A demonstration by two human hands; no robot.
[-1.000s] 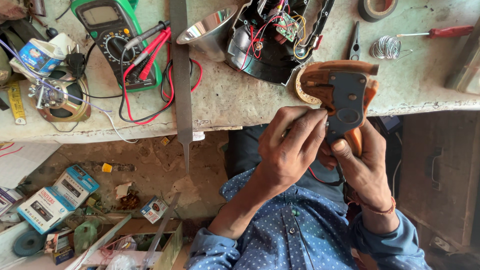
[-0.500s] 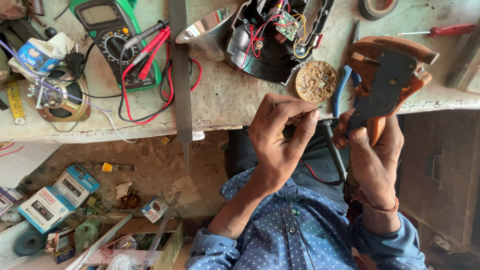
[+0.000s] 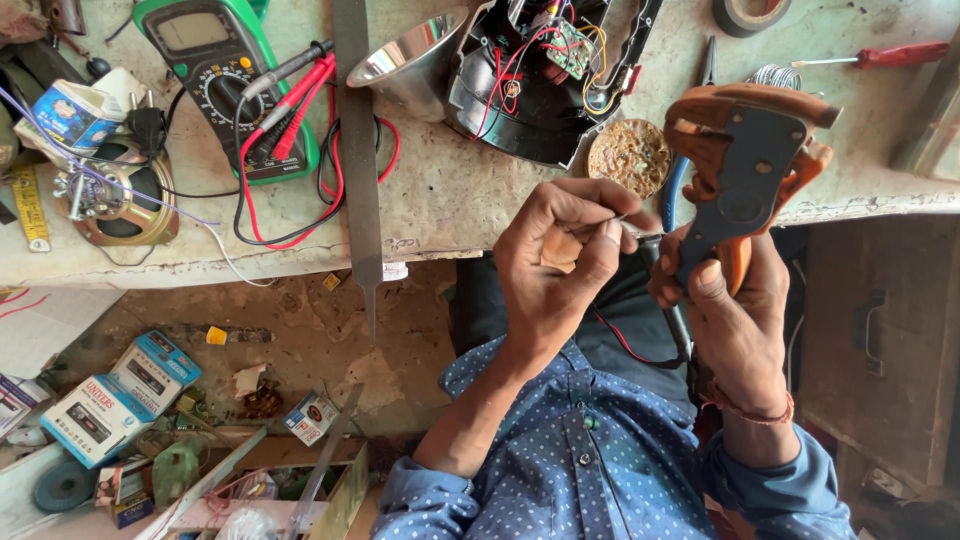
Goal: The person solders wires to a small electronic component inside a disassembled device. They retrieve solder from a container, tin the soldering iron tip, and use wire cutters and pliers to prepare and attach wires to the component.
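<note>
— What is each hand doing?

— The left hand [image 3: 560,265] is closed in a pinch: thumb and fingers hold the thin end of a wire [image 3: 612,225] in front of the chest, below the edge of the tabletop [image 3: 450,200]. The right hand [image 3: 735,320] is wrapped around the handles of an orange and grey wire stripper [image 3: 745,160], which stands upright with its head over the tabletop edge.

— Is the wire in the tool?

— No. The wire end points toward the right hand and stops just beside its fingers, near the handles. The head of the stripper is well above it and holds nothing that I can see.

— So how far along is the work?

— Early, I would judge. Both things are picked up and brought close together, but wire and tool head have not met. I cannot tell whether the tip is bare or covered; it is too fine.

— And the rest of the tabletop?

— An opened black casing [image 3: 530,100] with coloured wiring lies past the hands, with a shiny reflector [image 3: 410,60] touching it on one side and a round brown tin [image 3: 628,155] just beside it. A green meter [image 3: 215,70] with its red and black leads, a long metal file [image 3: 357,150] and a red screwdriver [image 3: 880,55] lie untouched. The casing being open suggests the job on it is unfinished.
</note>
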